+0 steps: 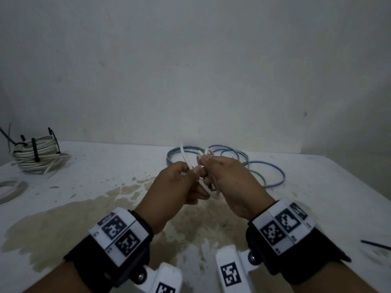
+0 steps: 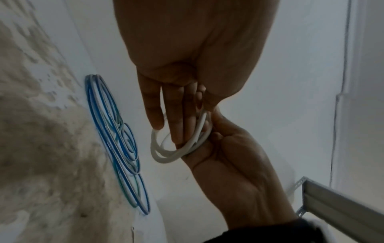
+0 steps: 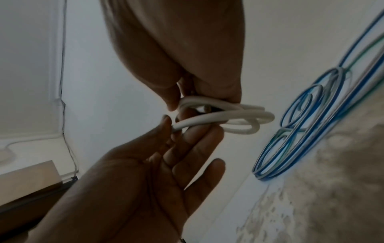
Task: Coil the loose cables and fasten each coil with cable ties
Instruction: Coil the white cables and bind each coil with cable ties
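Observation:
Above the table's middle I hold a small coil of white cable [image 1: 211, 188] [image 2: 166, 156] [image 3: 245, 118] between both hands. My right hand [image 1: 208, 169] [image 3: 197, 100] grips the coil's loops between thumb and fingers. My left hand [image 1: 189, 173] [image 2: 187, 118] pinches the cable's free end, which sticks up past its thumb. The left wrist view shows the left fingers lying fairly straight along the loops. A loose blue and green cable [image 1: 264, 172] [image 2: 116, 131] [image 3: 311, 123] lies in wide loops on the table behind my hands.
A big white coil bound with black cable ties [image 1: 36, 157] stands at the far left. Another white loop [image 1: 10, 189] lies at the left edge. One black cable tie [image 1: 376, 245] rests near the right edge. The white table [image 1: 84, 218] is stained brown, and a wall rises behind it.

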